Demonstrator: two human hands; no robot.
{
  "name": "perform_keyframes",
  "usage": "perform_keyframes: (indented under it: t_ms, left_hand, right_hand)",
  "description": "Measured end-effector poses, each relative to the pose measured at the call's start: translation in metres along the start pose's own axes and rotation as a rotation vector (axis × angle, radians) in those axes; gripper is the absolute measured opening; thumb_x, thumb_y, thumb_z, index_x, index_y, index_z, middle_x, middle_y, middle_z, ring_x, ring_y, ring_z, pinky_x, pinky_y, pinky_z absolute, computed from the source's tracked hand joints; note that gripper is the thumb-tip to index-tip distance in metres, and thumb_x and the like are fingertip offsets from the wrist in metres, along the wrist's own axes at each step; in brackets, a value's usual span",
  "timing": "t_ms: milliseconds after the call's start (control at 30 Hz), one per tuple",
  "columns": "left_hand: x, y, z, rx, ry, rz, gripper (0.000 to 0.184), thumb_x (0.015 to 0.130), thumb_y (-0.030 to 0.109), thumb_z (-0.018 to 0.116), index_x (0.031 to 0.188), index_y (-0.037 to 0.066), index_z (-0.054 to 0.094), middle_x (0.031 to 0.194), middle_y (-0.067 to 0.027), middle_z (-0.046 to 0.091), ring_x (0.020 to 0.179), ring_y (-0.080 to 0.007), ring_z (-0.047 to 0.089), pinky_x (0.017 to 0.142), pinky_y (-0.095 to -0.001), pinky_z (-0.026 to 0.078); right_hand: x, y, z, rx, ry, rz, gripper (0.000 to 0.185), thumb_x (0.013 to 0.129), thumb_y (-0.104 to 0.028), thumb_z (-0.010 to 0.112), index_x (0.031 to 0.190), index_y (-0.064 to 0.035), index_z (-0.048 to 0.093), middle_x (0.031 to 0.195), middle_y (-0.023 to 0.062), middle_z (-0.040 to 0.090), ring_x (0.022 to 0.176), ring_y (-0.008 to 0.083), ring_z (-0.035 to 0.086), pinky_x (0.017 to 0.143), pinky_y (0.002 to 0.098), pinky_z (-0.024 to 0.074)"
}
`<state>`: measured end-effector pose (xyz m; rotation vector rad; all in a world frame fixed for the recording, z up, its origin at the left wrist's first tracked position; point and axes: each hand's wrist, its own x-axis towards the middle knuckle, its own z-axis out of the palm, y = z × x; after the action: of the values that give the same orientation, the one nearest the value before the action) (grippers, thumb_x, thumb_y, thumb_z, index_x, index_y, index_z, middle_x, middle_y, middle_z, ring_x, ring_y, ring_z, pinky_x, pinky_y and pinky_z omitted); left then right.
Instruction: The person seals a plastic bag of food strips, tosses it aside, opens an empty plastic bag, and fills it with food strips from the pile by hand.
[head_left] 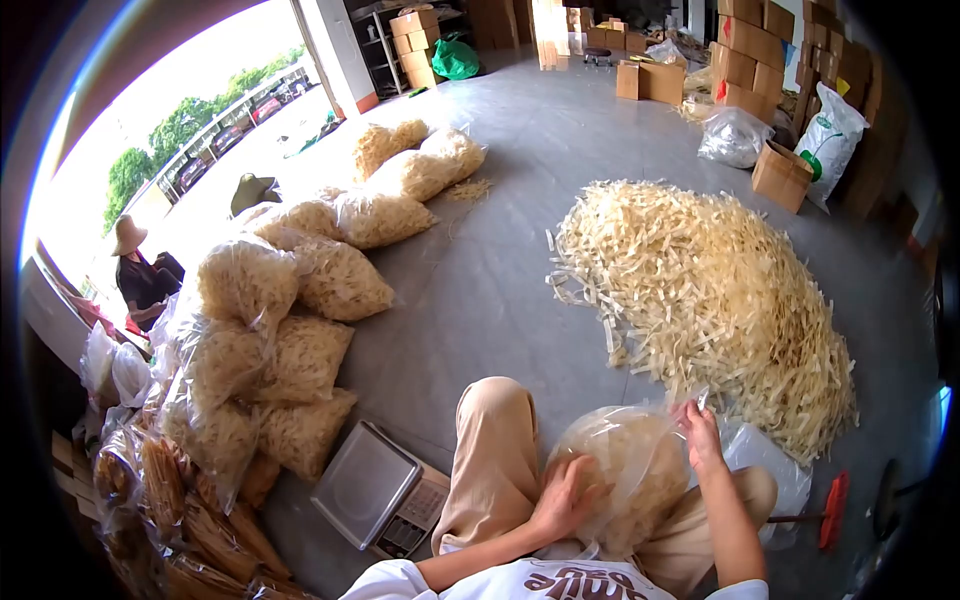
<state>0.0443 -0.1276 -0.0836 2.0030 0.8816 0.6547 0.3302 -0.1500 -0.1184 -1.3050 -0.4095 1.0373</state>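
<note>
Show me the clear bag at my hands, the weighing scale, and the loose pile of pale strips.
Clear bag [637, 478], head view: middle of its front.
Weighing scale [370, 486], head view: its flat grey pan.
Loose pile [712, 300], head view: middle of the heap.

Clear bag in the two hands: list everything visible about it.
The clear bag looks like thin, glossy, wrinkled plastic, rounded and bulging, with pale cream strips showing inside. It sits in the person's lap, between the legs in beige trousers. The left hand is spread against its left side; the right hand grips the film at its upper right. Whether its mouth is open isn't clear.
</note>
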Motion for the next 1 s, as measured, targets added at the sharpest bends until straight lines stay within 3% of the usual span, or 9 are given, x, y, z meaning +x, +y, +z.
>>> perform_keyframes:
  t_ms: [167, 233, 267, 333, 400, 633, 700, 867, 1000]
  left_hand:
    - [-0.02, -0.056, 0.03, -0.266, 0.167, -0.252, 0.059, 0.085, 0.036, 0.054, 0.132, 0.009, 0.031, 0.136, -0.0132, 0.029, 0.126, -0.0332, 0.026, 0.103, -0.0454, 0.022]
    - [-0.021, -0.073, 0.034, -1.002, -0.219, -1.373, 0.064, 0.088, 0.048, 0.044, 0.138, 0.013, 0.026, 0.133, -0.0132, 0.04, 0.124, -0.0326, 0.035, 0.103, -0.0442, 0.027]
    - [-0.024, -0.083, 0.042, -1.012, -0.218, -1.368, 0.064, 0.088, 0.048, 0.044, 0.138, 0.013, 0.026, 0.133, -0.0132, 0.04, 0.124, -0.0326, 0.035, 0.103, -0.0442, 0.027]
    - [-0.027, -0.091, 0.052, -1.458, -0.353, -1.266, 0.068, 0.086, 0.061, 0.034, 0.139, 0.018, 0.026, 0.137, -0.0087, 0.037, 0.126, -0.0307, 0.033, 0.103, -0.0469, 0.026]
    - [-0.015, -0.068, 0.038, -1.467, -0.357, -1.279, 0.07, 0.085, 0.063, 0.032, 0.139, 0.019, 0.026, 0.139, -0.0074, 0.035, 0.127, -0.0301, 0.033, 0.103, -0.0484, 0.026]
    - [-0.02, -0.089, 0.035, -1.609, -0.419, -1.225, 0.079, 0.082, 0.07, 0.027, 0.139, 0.016, 0.025, 0.14, -0.0087, 0.033, 0.126, -0.0319, 0.034, 0.102, -0.0523, 0.027]
    - [-0.021, -0.084, 0.024, -1.634, -0.4, -1.22, 0.079, 0.082, 0.07, 0.027, 0.139, 0.016, 0.025, 0.139, -0.0088, 0.034, 0.126, -0.0319, 0.035, 0.102, -0.0527, 0.028]
    - [-0.006, -0.049, -0.036, -1.709, -0.234, -1.171, 0.079, 0.081, 0.071, 0.027, 0.138, 0.015, 0.027, 0.138, -0.0093, 0.035, 0.124, -0.0321, 0.036, 0.1, -0.0536, 0.029]
    - [0.027, -0.017, -0.104, -1.756, 0.004, -0.95, 0.08, 0.081, 0.071, 0.027, 0.137, 0.015, 0.028, 0.138, -0.0096, 0.036, 0.123, -0.0322, 0.037, 0.099, -0.0543, 0.031]
  right_hand:
    - [0.006, 0.007, -0.005, 0.196, 0.231, -0.008, 0.018, 0.093, -0.021, 0.047, 0.083, -0.0073, 0.052, 0.08, 0.006, 0.061, 0.09, 0.0202, 0.061, 0.079, 0.0328, 0.0469]
    - [0.008, 0.01, -0.005, 0.198, 0.28, -0.011, 0.019, 0.093, -0.022, 0.048, 0.082, -0.008, 0.052, 0.078, 0.0047, 0.06, 0.085, 0.0181, 0.06, 0.076, 0.0313, 0.0468]
    - [0.009, 0.011, -0.004, 0.205, 0.329, -0.012, 0.019, 0.093, -0.022, 0.048, 0.08, -0.0086, 0.052, 0.075, 0.0033, 0.059, 0.079, 0.0161, 0.06, 0.073, 0.0299, 0.0466]
    - [0.003, 0.01, 0.005, 0.112, 0.303, -0.008, 0.022, 0.093, -0.023, 0.047, 0.077, -0.0091, 0.052, 0.072, 0.0019, 0.057, 0.073, 0.0139, 0.057, 0.069, 0.0282, 0.0451]
    - [-0.001, 0.005, 0.014, -0.06, 0.175, -0.043, 0.03, 0.094, -0.025, 0.045, 0.069, -0.0098, 0.049, 0.063, -0.0016, 0.051, 0.059, 0.0088, 0.046, 0.059, 0.0238, 0.0392]
    - [-0.028, 0.001, 0.051, -0.396, 0.077, -0.23, 0.034, 0.096, -0.02, 0.04, 0.063, -0.0097, 0.044, 0.059, -0.0009, 0.045, 0.055, 0.0082, 0.043, 0.058, 0.0247, 0.0409]
    - [-0.031, -0.008, 0.071, -0.409, 0.078, -0.26, 0.034, 0.095, -0.016, 0.039, 0.063, -0.0061, 0.048, 0.059, 0.0015, 0.05, 0.057, 0.01, 0.047, 0.059, 0.0246, 0.0397]
    - [-0.032, -0.047, 0.2, -0.527, -0.068, -0.371, 0.029, 0.095, -0.015, 0.04, 0.069, -0.0059, 0.049, 0.06, 0.0028, 0.051, 0.058, 0.014, 0.055, 0.059, 0.0263, 0.0434]
    - [-0.025, -0.112, 0.331, -0.638, -0.428, -0.731, 0.015, 0.083, -0.001, 0.042, 0.071, -0.0003, 0.051, 0.06, 0.0082, 0.058, 0.056, 0.0139, 0.056, 0.052, 0.0281, 0.0411]
